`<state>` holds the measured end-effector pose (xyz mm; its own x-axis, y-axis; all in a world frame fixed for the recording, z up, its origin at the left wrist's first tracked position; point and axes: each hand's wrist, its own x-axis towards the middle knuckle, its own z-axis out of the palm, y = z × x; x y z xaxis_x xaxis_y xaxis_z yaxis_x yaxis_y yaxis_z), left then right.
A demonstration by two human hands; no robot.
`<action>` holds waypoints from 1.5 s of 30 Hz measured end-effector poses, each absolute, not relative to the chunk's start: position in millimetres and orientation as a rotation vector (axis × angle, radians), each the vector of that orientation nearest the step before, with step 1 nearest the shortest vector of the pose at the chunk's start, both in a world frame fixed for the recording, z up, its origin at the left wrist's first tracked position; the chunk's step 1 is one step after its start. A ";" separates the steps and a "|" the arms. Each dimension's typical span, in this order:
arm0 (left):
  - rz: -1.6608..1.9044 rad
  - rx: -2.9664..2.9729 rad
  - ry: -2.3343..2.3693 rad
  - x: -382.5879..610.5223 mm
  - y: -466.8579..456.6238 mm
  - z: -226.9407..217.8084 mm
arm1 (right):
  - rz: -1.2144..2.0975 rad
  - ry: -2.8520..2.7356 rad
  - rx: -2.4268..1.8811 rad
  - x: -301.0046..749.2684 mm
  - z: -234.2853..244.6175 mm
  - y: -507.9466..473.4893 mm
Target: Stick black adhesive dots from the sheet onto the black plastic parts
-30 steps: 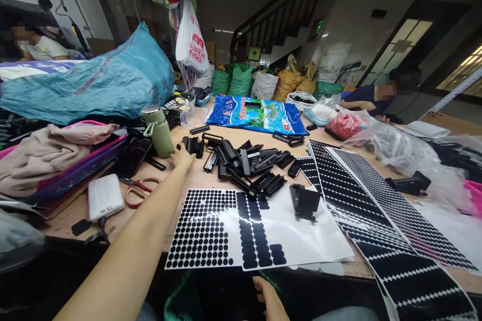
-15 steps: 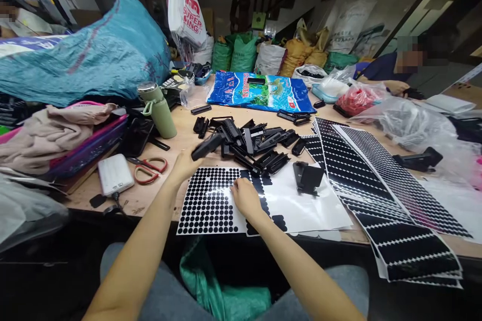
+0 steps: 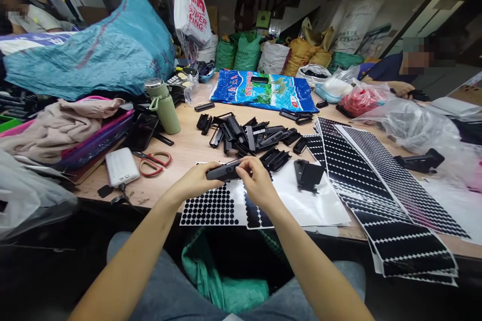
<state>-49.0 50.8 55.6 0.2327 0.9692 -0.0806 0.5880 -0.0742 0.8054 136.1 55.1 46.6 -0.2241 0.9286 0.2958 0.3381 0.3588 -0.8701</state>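
Note:
My left hand [image 3: 194,180] is closed around a long black plastic part [image 3: 223,171] with a ribbed surface, holding it above the sticker sheets. At the part's right end, the fingers of my right hand [image 3: 259,185] are pinched against it; anything small between them is hidden. Below lies a white sheet of round black stickers [image 3: 209,210]. Beside that is a sheet with larger black rounded pieces [image 3: 254,213], partly covered by my right hand. A pile of similar black plastic parts [image 3: 248,135] lies just beyond my hands.
A black bracket-like piece [image 3: 309,176] stands on white paper at right, near long black sticker strips [image 3: 357,170]. Left are red-handled scissors [image 3: 154,163], a white power bank [image 3: 121,167] and a green bottle [image 3: 165,110]. A blue printed bag [image 3: 263,95] lies behind the pile.
My left hand has brought the black plastic part right and towards me. My right hand has risen from the sticker sheet to the part's end. The view has shifted slightly.

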 end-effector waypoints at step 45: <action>0.484 1.950 1.425 -24.1 28.8 56.7 | 0.915 -1.490 -1.726 213.7 4.4 71.8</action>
<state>-24.1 28.8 56.7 0.3361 0.9379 -0.0863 0.6909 -0.1833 0.6993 213.7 71.8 4.4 0.1015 0.9916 -0.0804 0.5204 -0.1218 -0.8452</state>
